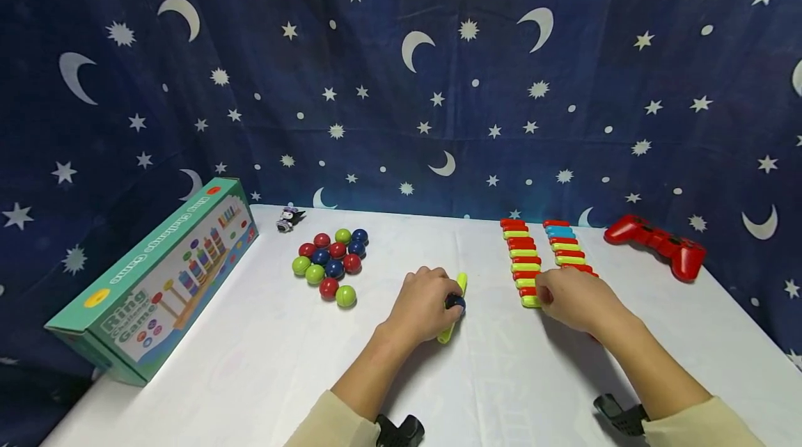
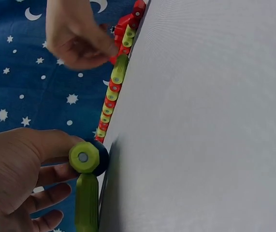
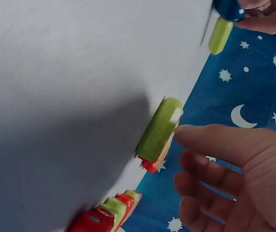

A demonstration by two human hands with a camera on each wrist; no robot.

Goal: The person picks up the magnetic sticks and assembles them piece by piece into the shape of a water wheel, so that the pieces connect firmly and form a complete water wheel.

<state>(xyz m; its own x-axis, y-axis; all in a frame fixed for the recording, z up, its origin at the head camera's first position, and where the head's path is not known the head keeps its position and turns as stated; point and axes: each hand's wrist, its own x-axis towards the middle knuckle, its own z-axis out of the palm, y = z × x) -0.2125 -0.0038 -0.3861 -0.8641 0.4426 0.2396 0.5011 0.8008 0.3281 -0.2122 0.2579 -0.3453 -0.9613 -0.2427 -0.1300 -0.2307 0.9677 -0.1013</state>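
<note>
Left hand (image 1: 425,302) — pinching, right hand (image 1: 579,299) — thumb (image 3: 215,141) extended, fingers (image 3: 203,167) half-curled

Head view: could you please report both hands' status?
Left hand holding glossy dark-blue ball, yellow-green sticks beside it. Right hand at near end of red and yellow-green stick row, grip unclear. Red game controller beyond, apart.

A cloth (image 1: 388,85) hangs behind the desk (image 1: 250,363). On the desk, a box (image 1: 175,273) is at the left, with a toy (image 1: 287,219) by its back end. A bunch of balls (image 1: 335,269) sits right of the box. In the middle, the left hand (image 1: 426,304) holds another ball (image 1: 456,305) beside a stick (image 1: 445,335). Farther right are two rows of sticks (image 1: 567,246), with the right hand (image 1: 576,294) at the left row's near end. A game controller (image 1: 658,241) is right of both rows.
</note>
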